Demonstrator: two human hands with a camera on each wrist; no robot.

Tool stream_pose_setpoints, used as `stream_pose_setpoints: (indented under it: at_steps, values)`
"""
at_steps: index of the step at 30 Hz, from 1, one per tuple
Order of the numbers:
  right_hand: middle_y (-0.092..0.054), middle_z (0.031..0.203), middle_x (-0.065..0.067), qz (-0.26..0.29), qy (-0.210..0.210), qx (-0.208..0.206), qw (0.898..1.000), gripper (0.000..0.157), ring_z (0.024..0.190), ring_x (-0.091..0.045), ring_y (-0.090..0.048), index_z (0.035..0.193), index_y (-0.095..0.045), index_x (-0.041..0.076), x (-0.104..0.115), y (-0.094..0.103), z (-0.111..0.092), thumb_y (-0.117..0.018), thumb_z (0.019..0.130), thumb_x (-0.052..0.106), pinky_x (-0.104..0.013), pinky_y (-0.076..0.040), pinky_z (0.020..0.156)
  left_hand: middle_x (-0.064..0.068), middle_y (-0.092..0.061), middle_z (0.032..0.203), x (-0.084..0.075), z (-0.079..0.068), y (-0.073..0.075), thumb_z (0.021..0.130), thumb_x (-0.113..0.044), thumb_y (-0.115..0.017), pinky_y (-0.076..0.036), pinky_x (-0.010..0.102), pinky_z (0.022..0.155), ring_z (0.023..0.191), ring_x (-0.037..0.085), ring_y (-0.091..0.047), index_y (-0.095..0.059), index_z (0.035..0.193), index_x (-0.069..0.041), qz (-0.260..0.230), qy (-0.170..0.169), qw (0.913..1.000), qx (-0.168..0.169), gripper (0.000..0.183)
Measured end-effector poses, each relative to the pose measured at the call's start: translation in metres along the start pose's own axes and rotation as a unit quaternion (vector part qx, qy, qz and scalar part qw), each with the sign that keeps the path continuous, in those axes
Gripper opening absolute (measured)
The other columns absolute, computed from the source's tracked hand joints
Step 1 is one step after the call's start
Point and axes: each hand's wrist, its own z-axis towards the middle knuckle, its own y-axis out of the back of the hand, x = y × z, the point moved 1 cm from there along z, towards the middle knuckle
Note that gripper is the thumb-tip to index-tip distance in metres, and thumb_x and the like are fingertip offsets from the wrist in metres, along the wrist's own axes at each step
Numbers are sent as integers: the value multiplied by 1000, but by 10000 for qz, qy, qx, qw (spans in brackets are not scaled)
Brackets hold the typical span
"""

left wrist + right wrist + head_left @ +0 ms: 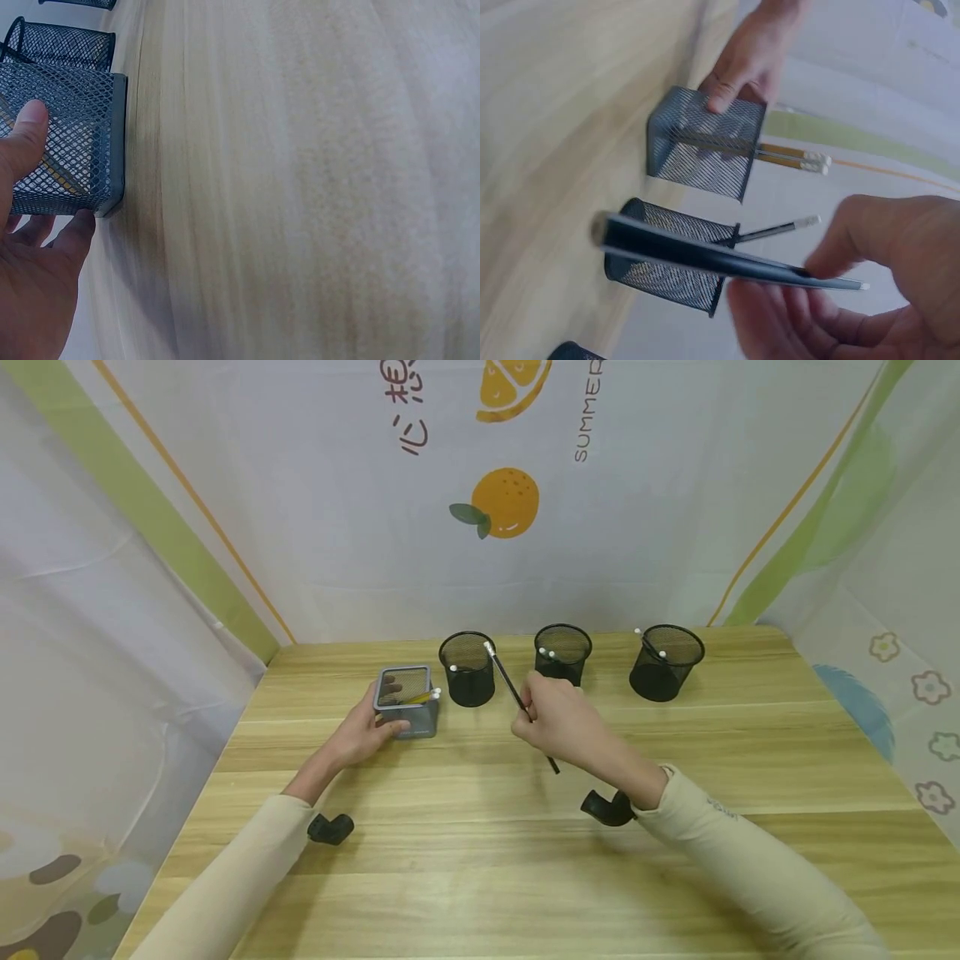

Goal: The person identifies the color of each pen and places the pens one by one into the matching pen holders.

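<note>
My left hand point(352, 739) grips a square grey mesh pen holder point(417, 722) at the left, thumb on its front side and fingers round the left side. Yellow and dark pencils point(784, 156) with white ends lean inside it. Between thumb and fingers, my right hand point(566, 718) pinches a black pencil point(509, 685) in the air, its white eraser end up and tilted to the left. Beyond the pencil stands a round black mesh pen holder point(471, 692) with one black pencil point(776, 231) in it.
Two more round black mesh holders, a middle one point(558, 672) and a right one point(655, 683), stand along the back, each with white-ended pencils. A black elbow-shaped piece point(330, 829) shows by the left sleeve, another point(604, 808) by the right wrist. A printed white curtain point(360, 543) hangs behind the wooden table point(450, 877).
</note>
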Motion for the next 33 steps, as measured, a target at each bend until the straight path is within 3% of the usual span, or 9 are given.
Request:
stream_pose_setpoints:
  at_steps: [7,14,24,33]
  values:
    - [-59,76,-1,502,32,-513,9974,8,65,-16,-57,89,-57,6,0,11,10,-64,86,2,-32,-50,56,33,-33,152,1,0,-1,97,4,-66,-35,58,112,142,49,-31,-19,155,7,-9,-65,10000,-25,74]
    - [-60,78,-2,728,696,-1256,9870,12,68,-15,-58,90,-57,5,1,14,17,-64,85,-3,-30,-52,57,34,-32,152,2,0,-1,97,3,-65,-34,60,112,141,51,-30,-19,154,8,-46,-148,9999,-13,73]
    - [-59,88,-9,934,1703,-2061,9591,19,78,-18,-62,97,-58,0,2,9,25,-64,84,-12,-27,-59,67,33,-31,153,3,-1,-1,97,5,-65,-36,58,112,141,50,-31,-18,155,7,-65,-13,10000,-21,74]
    - [-58,92,-14,908,2494,-2650,9270,21,86,-24,-63,97,-56,-4,0,1,35,-64,82,-17,-24,-59,77,33,-33,153,1,-1,-1,97,4,-65,-33,60,113,142,49,-30,-19,155,6,28,-86,9999,-51,74]
